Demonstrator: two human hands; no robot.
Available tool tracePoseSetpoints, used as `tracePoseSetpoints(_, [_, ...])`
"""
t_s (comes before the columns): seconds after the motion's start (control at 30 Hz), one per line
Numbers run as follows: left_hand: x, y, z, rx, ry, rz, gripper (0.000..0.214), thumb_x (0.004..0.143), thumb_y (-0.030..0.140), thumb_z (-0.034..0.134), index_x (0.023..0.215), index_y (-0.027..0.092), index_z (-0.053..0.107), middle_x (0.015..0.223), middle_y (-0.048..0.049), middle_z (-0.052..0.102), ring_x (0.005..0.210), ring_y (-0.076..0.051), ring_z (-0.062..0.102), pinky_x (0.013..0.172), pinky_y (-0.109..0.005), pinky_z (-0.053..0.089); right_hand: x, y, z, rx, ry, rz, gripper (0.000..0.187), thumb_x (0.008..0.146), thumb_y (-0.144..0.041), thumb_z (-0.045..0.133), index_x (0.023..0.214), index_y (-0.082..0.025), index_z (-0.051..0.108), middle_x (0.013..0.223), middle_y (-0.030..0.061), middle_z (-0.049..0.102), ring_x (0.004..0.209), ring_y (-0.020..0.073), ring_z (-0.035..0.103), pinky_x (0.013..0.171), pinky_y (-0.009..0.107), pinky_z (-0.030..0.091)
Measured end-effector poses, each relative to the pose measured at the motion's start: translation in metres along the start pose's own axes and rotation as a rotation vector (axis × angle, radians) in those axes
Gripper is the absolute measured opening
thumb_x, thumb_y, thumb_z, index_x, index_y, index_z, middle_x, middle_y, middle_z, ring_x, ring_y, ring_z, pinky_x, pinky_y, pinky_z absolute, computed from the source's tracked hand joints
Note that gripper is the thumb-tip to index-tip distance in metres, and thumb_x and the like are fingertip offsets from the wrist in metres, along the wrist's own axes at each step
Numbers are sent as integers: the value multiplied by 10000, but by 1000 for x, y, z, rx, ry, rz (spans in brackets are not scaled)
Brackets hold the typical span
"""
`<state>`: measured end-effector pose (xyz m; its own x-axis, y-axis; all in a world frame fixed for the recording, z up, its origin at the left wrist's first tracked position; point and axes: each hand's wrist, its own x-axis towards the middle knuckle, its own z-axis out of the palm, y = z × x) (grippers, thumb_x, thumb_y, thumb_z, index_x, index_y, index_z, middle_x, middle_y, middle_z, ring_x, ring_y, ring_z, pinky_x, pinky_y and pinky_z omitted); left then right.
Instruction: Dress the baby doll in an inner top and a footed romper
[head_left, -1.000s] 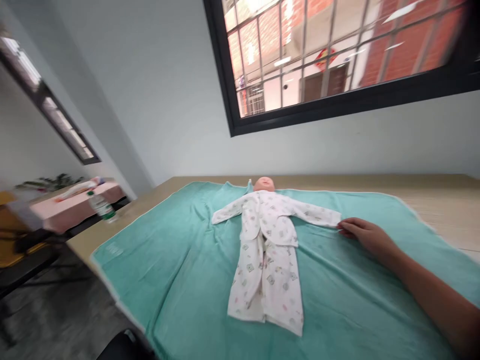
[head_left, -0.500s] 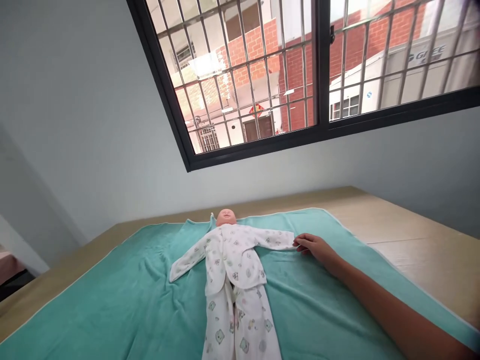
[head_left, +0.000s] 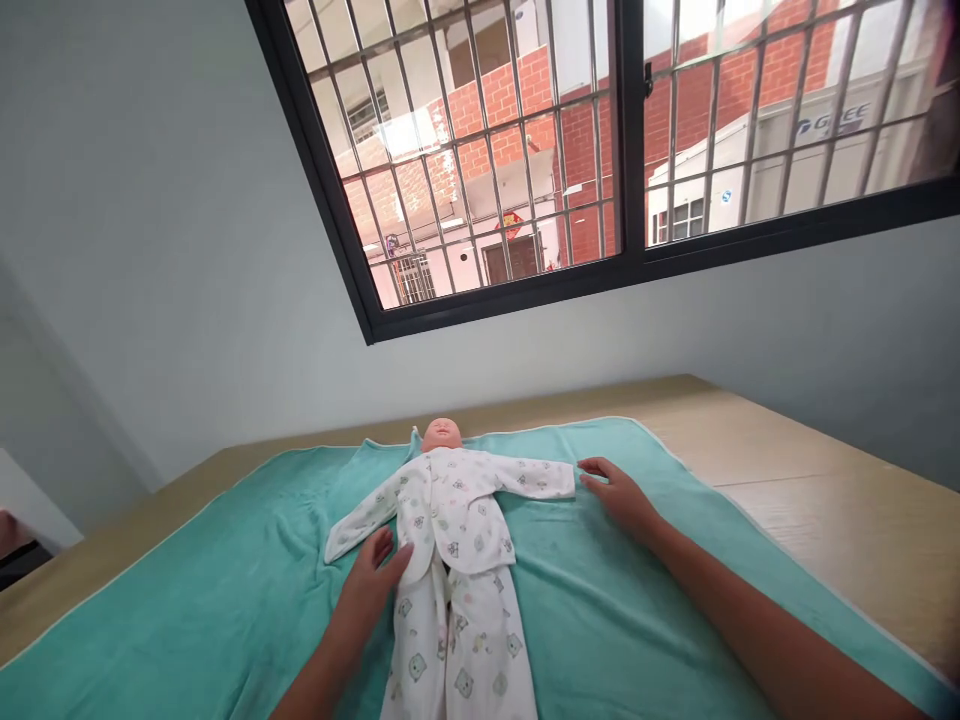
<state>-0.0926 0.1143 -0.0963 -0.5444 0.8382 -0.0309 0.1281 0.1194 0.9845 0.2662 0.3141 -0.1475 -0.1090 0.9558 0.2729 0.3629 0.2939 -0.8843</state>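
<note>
Two bare hands in play now, left hand (head_left: 367,578) and right hand (head_left: 621,495), and one baby doll (head_left: 442,433) between them, on its back with its smooth, rounded pink head close to the far edge of the surface (head_left: 795,475). It's wearing one jacket (head_left: 454,508) and one pair of trousers (head_left: 484,645), both white, soft-looking cloth with small prints, the jacket's front hem curving away in two rounded flaps. Two long sleeves: the right-hand sleeve (head_left: 536,479) reaches out toward the surface's right edge, the left-hand sleeve (head_left: 364,517) slants down toward the left. Under it all, one teal blanket (head_left: 247,590), plush and rumpled, pale-edged, leaving bare wood-look surface toward the far right corner. And there's the change: half a second ago the right hand's fingers were at the cuff; now they sit just beside it, slightly apart, a small gap showing. The left hand, out of view then, has come in beside the jacket's lower left side, thumb spread from curled fingers, nothing gripped; whether it touches the cloth, I cannot tell. Beyond, one dark-framed window (head_left: 634,262), two panes visible, thin bars across both.
</note>
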Motion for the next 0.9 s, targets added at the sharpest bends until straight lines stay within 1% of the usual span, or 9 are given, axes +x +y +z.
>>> tracePoseSetpoints(0.07, [11,5,18,-109,-100,-53,528,736,407,731,1188,164,604,1314,-142,609,1222,-326,562,1010,-431,481,1,8,-3,-321,-36,-130,383,821,-328,504,1156,-179,613,1313,117,578,1255,266,497,1080,407,371])
tracePoseSetpoints(0.13, [15,5,25,-190,-179,-86,527,802,446,668,1257,198,569,1319,-123,610,1166,-312,606,963,-424,515,4,16,-9,-597,-92,-160,450,859,-368,483,1247,-164,585,1403,126,509,1325,278,426,1116,422,308])
tracePoseSetpoints(0.27, [22,-8,21,-175,-224,-20,554,803,427,681,1306,236,549,1358,-82,586,1196,-291,588,970,-383,514,14,31,-29,-909,-120,-30,483,940,-434,362,1333,-203,523,1489,92,417,1390,261,339,1127,468,248])
tracePoseSetpoints(0.37, [32,-17,17,-115,-254,45,564,799,406,686,1316,227,549,1377,-71,570,1242,-285,552,1004,-375,491,26,37,-50,-1022,49,105,496,940,-483,355,1244,-157,575,1396,153,498,1318,307,415,1046,488,335])
tracePoseSetpoints(0.47, [41,-24,19,-78,-183,71,535,819,356,657,1314,189,543,1383,-88,562,1266,-279,531,1022,-361,477,39,41,-74,-1079,303,284,501,923,-489,389,1145,-94,603,1231,217,572,1170,360,509,899,493,424])
tracePoseSetpoints(0.5, [43,-26,19,-71,-153,80,521,823,341,647,1306,175,546,1378,-95,566,1269,-277,529,1021,-354,476,43,43,-82,-1069,337,329,496,921,-478,394,1140,-83,599,1206,227,576,1145,368,520,868,492,433])
tracePoseSetpoints(0.6, [46,-33,21,-89,-135,85,510,831,332,626,1305,164,537,1359,-107,581,1249,-273,548,1007,-353,485,56,48,-98,-986,249,359,441,924,-436,383,1081,-94,614,1113,221,620,1065,355,573,806,454,445])
tracePoseSetpoints(0.7, [45,-35,20,-114,-165,82,536,819,350,637,1310,170,523,1345,-111,590,1226,-270,567,1006,-367,483,65,52,-104,-930,141,323,357,932,-378,371,982,-137,630,1048,185,660,990,309,617,763,394,446])
tracePoseSetpoints(0.9, [45,-22,28,-29,-235,159,683,717,419,729,1307,149,517,1367,-138,564,1249,-303,537,1057,-410,430,72,58,-115,-908,169,338,307,929,-307,384,989,-129,626,1102,223,641,988,327,616,762,413,428])
